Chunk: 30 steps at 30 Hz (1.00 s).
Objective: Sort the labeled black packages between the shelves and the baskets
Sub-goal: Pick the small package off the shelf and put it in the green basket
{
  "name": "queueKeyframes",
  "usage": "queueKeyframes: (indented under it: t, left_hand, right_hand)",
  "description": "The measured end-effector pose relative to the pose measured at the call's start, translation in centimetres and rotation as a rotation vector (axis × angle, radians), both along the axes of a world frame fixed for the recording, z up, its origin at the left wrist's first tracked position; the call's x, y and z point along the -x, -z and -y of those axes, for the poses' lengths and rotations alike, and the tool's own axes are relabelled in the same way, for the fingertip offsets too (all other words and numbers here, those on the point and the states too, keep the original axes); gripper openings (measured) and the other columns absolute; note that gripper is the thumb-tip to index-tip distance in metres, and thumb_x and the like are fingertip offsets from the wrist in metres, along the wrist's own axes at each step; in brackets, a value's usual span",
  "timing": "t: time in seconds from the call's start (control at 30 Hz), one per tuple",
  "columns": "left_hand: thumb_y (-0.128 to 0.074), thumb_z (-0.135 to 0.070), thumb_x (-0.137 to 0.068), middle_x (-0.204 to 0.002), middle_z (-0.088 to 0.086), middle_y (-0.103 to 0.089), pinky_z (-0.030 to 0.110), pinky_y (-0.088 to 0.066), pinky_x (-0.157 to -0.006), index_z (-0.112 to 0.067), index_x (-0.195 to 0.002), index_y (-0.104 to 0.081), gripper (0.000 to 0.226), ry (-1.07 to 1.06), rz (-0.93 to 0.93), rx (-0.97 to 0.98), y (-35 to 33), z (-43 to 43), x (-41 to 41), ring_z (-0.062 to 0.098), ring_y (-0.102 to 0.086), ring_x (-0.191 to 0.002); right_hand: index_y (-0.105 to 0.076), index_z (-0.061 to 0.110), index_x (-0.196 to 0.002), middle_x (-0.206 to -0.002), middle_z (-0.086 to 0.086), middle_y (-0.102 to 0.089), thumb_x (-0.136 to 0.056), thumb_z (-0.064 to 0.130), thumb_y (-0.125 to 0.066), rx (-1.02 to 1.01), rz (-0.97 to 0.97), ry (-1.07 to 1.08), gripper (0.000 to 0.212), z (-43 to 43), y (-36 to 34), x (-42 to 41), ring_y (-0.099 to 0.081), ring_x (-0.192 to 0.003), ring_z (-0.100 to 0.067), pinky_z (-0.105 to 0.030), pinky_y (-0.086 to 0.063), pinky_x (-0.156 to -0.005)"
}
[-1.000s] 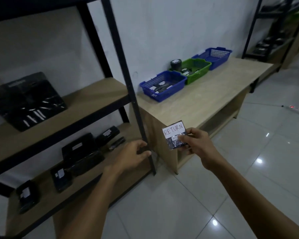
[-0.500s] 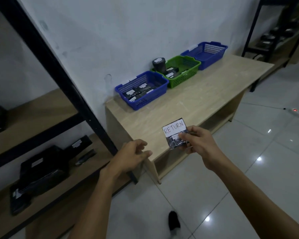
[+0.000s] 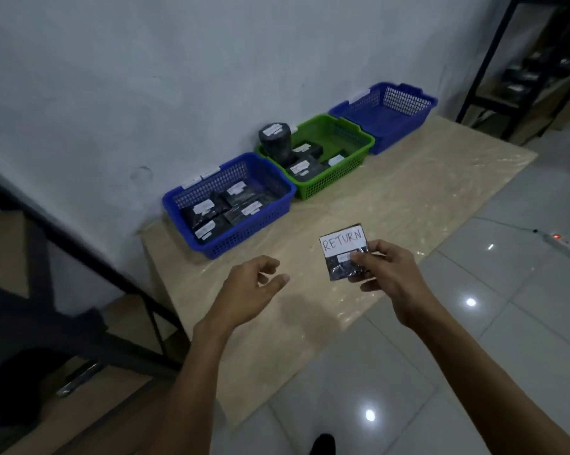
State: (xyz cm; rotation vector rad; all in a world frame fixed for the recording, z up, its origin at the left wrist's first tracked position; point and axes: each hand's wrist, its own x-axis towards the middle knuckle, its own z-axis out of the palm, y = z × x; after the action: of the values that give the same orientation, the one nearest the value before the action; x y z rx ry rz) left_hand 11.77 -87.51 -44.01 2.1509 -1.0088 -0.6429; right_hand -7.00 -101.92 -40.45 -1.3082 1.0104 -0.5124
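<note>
My right hand [image 3: 390, 274] pinches a small black package [image 3: 342, 248] with a white label reading RETURN, held above the wooden table [image 3: 408, 198]. My left hand [image 3: 250, 287] hovers beside it over the table, fingers loosely curled, holding nothing. Against the wall stand three baskets. The near blue basket [image 3: 178, 208] holds several labeled black packages. The green basket [image 3: 359, 146] holds a few more, with a black cylindrical package [image 3: 274, 139] at its left end. In the far blue basket [image 3: 418, 106] no package shows.
A black metal shelf frame [image 3: 63, 244] with wooden boards stands at the left, blurred, with dark packages low down. Another dark shelf unit [image 3: 493, 67] is at the far right. A power strip [image 3: 566, 241] lies on the white tiled floor. A dark shoe tip [image 3: 323, 444] shows at the bottom.
The view has swung right, away from the left shelf and toward the table and baskets. Both hands are now over the table, the right still holding the RETURN package.
</note>
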Motion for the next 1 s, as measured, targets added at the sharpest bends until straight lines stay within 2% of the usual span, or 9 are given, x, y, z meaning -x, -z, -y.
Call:
queueKeyframes:
  t: [0.17,0.33,0.63,0.83,1.0]
  left_hand:
    - [-0.068,-0.045,-0.084,-0.105,-0.013,-0.064,0.025,-0.052,-0.081,-0.027,-0.116,-0.063,0.037,-0.032,0.009,-0.032,1.1,7.9,-1.9,0.003,-0.062,-0.091]
    - [-0.067,-0.044,-0.085,-0.108,-0.010,-0.064,0.021,-0.044,-0.076,-0.025,-0.118,-0.062,0.038,-0.104,0.018,-0.067,2.0,16.0,-2.2,0.005,-0.061,-0.092]
    - [-0.064,-0.044,-0.087,-0.109,-0.008,-0.061,0.024,-0.044,-0.077,-0.023,-0.121,-0.059,0.040,-0.184,-0.005,-0.150,3.2,28.9,-2.8,0.008,-0.059,-0.092]
    - [-0.064,-0.039,-0.089,-0.117,0.001,-0.063,0.033,-0.050,-0.088,-0.016,-0.125,-0.058,0.043,-0.197,0.006,-0.186,4.4,35.4,-6.4,0.014,-0.060,-0.097]
    - [-0.063,-0.036,-0.090,-0.126,0.004,-0.060,0.029,-0.047,-0.090,-0.014,-0.131,-0.054,0.047,-0.197,0.018,-0.245,5.1,39.9,-8.7,0.019,-0.058,-0.109]
  right_hand:
    - [-0.064,0.008,-0.094,-0.075,-0.007,-0.069,-0.086,0.007,-0.063,-0.019,0.006,-0.033,0.009,8.6,1.2,-2.8,-0.064,-0.052,-0.014,-0.026,-0.044,-0.052]
    - [-0.063,0.009,-0.092,-0.073,-0.008,-0.068,-0.086,0.007,-0.063,-0.032,-0.022,-0.117,0.006,17.9,2.8,-4.6,-0.062,-0.050,-0.012,-0.025,-0.044,-0.050]
    - [-0.062,0.010,-0.091,-0.072,-0.006,-0.068,-0.086,0.009,-0.064,-0.079,-0.068,-0.272,0.006,33.0,4.9,-8.9,-0.061,-0.049,-0.011,-0.025,-0.044,-0.051]
    - [-0.062,0.011,-0.089,-0.073,-0.006,-0.068,-0.087,0.009,-0.063,-0.097,-0.085,-0.303,0.003,40.0,6.3,-12.6,-0.062,-0.048,-0.010,-0.025,-0.043,-0.051]
    - [-0.061,0.007,-0.095,-0.078,-0.008,-0.069,-0.086,0.010,-0.064,-0.111,-0.097,-0.320,0.010,45.2,6.9,-15.4,-0.063,-0.050,-0.011,-0.025,-0.045,-0.049]
